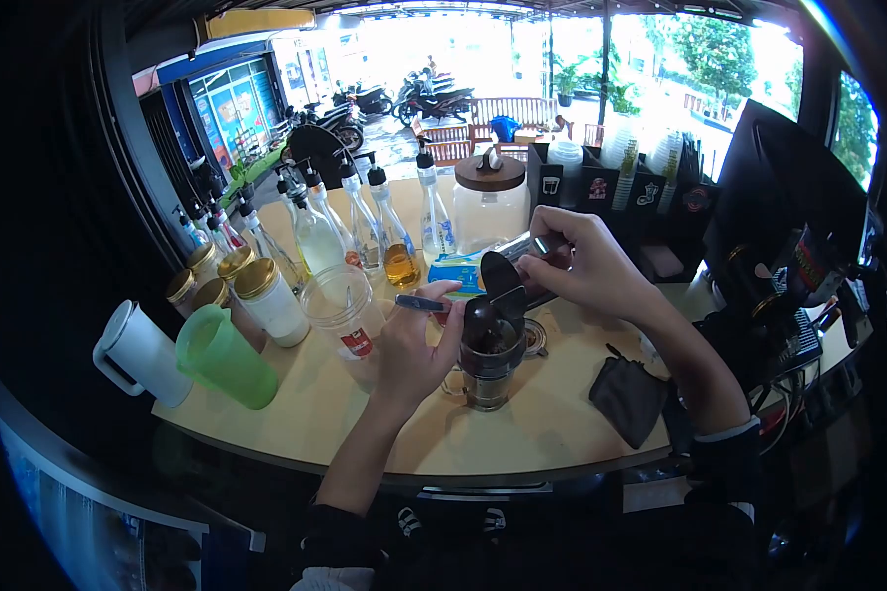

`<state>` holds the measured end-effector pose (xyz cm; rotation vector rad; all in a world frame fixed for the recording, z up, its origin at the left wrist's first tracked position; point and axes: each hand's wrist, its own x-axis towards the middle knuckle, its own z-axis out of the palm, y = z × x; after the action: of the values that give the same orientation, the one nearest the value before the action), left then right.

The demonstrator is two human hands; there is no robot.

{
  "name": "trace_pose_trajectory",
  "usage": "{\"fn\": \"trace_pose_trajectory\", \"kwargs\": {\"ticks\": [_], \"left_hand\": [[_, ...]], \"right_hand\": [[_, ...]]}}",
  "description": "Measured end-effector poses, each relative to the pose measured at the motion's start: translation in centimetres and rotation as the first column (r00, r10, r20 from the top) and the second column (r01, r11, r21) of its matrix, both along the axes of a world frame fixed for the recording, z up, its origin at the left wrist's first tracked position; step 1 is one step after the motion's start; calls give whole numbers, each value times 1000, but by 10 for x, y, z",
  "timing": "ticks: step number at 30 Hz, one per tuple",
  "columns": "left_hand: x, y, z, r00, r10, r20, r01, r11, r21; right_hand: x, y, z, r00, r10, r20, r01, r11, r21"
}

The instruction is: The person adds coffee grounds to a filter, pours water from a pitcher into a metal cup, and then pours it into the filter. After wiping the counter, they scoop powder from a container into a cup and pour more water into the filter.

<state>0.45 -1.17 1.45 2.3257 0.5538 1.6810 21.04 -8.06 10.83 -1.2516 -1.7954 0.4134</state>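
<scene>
My left hand (411,343) is closed around a scoop, whose flat handle (420,302) sticks out to the left. Its dark bowl (482,321) sits over the mouth of a clear glass vessel with a dark upper part (489,382). In my right hand (586,261), a dark container with a raised flap lid (501,274) tilts down towards the scoop. Whatever the container holds cannot be made out. Behind it lies a blue and yellow packet (453,275). A small round metal piece (534,338) rests right of the glass vessel.
On the left stand a green pitcher (229,360), a white pitcher (146,353), gold-lidded jars (271,303) and several pump bottles (396,241). A clear tub (343,315) is beside my left hand. At right lie a dark pouch (629,396) and a cup organiser (601,187).
</scene>
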Motion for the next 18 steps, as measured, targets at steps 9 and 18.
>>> {"fn": "trace_pose_trajectory", "kwargs": {"ticks": [9,18], "left_hand": [[1,0,0,1000,-6,-4,6,1000,-3],[0,0,0,1000,6,-3,-6,1000,-8]], "right_hand": [[3,4,-2,999,-9,51,7,999,47],[3,0,-3,1000,11,3,-11,998,65]]}}
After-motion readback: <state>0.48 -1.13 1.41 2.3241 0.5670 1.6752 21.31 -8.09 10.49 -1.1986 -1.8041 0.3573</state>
